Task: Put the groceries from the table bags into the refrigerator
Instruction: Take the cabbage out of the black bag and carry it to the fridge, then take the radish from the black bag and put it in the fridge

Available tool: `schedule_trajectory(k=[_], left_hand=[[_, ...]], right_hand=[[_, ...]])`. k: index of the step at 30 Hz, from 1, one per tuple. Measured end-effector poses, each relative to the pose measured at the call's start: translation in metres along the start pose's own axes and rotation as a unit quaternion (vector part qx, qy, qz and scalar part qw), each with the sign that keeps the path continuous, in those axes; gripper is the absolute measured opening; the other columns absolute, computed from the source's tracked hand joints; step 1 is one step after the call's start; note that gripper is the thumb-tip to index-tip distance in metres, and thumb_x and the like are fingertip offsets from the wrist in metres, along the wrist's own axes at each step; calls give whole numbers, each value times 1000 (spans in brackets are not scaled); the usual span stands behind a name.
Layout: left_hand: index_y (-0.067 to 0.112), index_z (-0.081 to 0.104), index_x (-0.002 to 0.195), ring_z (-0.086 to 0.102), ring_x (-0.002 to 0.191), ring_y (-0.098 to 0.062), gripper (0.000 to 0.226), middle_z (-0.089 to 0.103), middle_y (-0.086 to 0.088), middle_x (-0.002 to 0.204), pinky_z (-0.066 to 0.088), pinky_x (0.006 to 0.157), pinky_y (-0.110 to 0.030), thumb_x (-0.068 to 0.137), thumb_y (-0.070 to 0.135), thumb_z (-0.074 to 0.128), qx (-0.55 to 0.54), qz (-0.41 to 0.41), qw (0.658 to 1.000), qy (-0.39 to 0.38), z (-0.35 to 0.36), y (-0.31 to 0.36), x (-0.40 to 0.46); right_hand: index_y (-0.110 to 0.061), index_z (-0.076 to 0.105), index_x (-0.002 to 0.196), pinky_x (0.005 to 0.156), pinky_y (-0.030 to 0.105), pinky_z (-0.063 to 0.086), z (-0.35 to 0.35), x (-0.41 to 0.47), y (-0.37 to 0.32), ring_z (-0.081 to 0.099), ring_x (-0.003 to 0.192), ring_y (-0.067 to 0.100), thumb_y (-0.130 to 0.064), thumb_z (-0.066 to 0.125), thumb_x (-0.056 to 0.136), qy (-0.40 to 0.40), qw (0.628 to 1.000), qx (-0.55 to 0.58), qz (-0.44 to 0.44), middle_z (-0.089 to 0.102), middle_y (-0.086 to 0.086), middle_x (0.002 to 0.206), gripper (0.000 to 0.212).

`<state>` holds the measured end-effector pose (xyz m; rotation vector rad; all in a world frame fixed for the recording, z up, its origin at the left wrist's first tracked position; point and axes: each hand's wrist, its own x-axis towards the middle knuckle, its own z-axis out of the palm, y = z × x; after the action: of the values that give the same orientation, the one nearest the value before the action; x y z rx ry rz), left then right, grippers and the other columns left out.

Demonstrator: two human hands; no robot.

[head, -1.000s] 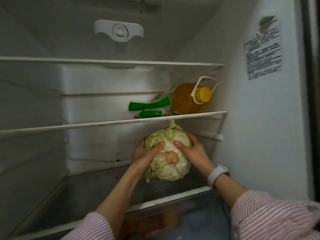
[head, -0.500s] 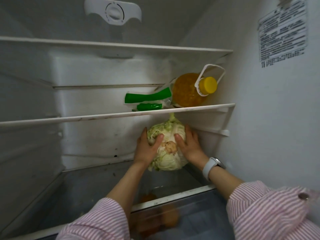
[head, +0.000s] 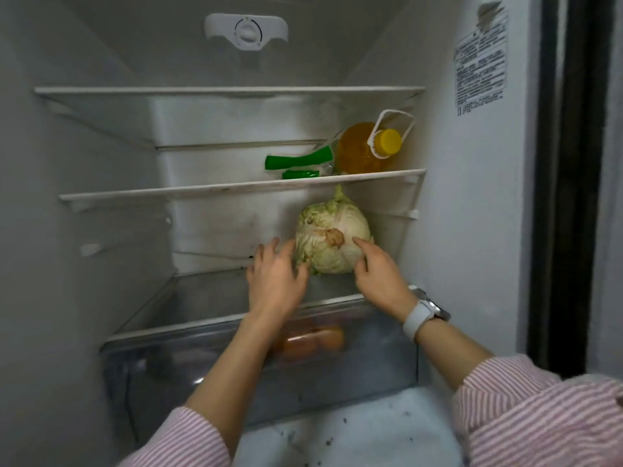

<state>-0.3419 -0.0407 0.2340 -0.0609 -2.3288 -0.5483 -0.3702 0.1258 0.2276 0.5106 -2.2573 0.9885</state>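
The pale green, round head of cabbage (head: 332,239) sits on the glass shelf (head: 209,294) above the clear crisper drawer (head: 236,365), at the far right of that shelf, close to the refrigerator's back wall and just under the white-edged middle shelf (head: 236,188). Its brown stem scar faces the camera.

The left hand (head: 274,278) is beside the cabbage's left flank with relaxed, spread fingers; its fingertips appear to touch or nearly touch the leaves, and I cannot tell which. The right hand (head: 379,273) is at the lower right, its grip loose, with the index finger laid on the cabbage near the stem scar. Neither hand closes round it.

Judged from its look, the cabbage is dense and fairly heavy, firm in the core but with loose outer leaves that could tear or slip off. Being round, it may roll on smooth glass. It is best held with both palms cupping opposite sides, low on the body, not by the leaf tip at the top.

On the middle shelf lie a yellow-capped bottle of amber oil (head: 364,150) and a green-and-clear plastic packet (head: 300,163). Orange items (head: 313,340) show blurred inside the drawer.
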Motion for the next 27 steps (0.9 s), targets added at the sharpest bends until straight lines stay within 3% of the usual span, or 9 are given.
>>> schedule_trajectory(k=[2,6,9,12,15,18,22,25,27], left_hand=[[18,46,133,29,134,-30,47,37,-10,144,26,109,-50,88,29,54,44,10,999,17,-14,5,-46],[14,63,109,59,107,-33,42,62,-14,117,46,86,-50,73,29,48,124,39,989,63,-32,8,-144],[15,64,108,59,108,-31,41,62,-10,117,46,88,-49,76,31,44,135,24,990,41,-40,10,-230],[15,64,108,59,109,-29,34,63,-9,117,46,88,-48,78,25,52,141,-2,989,33,-49,10,-324],[19,62,108,59,104,-23,38,64,-6,114,46,84,-40,75,29,46,161,-63,984,-30,-70,5,-419],[21,59,108,58,99,-23,40,65,-5,109,48,77,-38,73,33,43,182,-167,963,-109,-95,-11,-519],[18,60,118,55,114,-31,35,59,-9,125,44,89,-48,84,27,56,197,-367,896,-154,-152,-21,-644],[14,68,99,66,91,-30,34,68,-10,102,50,73,-46,67,24,65,234,-436,855,-152,-210,-27,-733],[14,68,98,66,90,-30,36,68,-10,100,49,74,-46,63,21,73,251,-489,822,-148,-255,-34,-796]], right_hand=[[-2,43,132,106,35,28,-3,-37,-8,42,125,32,-6,41,90,18,1000,3,-18,47,18,135,42],[-4,51,126,106,46,33,-1,-132,-21,44,124,32,-15,41,87,24,998,-13,-56,52,15,130,42],[-7,57,119,100,43,37,-1,-219,-27,49,118,29,-21,36,87,25,996,-16,-81,59,10,122,40],[-11,60,111,92,39,41,-1,-306,-32,48,110,19,-25,34,85,-33,996,6,-84,62,6,113,40],[-11,62,108,90,34,35,2,-386,-42,46,106,18,-25,35,84,-118,989,27,-85,64,8,108,39],[-11,63,109,90,39,40,14,-460,-64,56,104,30,-32,31,83,-247,967,18,-67,64,9,108,47],[-12,56,120,97,40,34,32,-557,-116,49,116,28,-31,30,84,-396,914,23,-85,59,7,121,49],[-13,57,118,97,39,34,45,-628,-177,51,113,28,-32,28,83,-477,863,51,-156,60,7,117,50],[-12,62,111,92,42,41,56,-678,-226,59,102,30,-33,28,82,-512,830,68,-211,66,9,106,49]])
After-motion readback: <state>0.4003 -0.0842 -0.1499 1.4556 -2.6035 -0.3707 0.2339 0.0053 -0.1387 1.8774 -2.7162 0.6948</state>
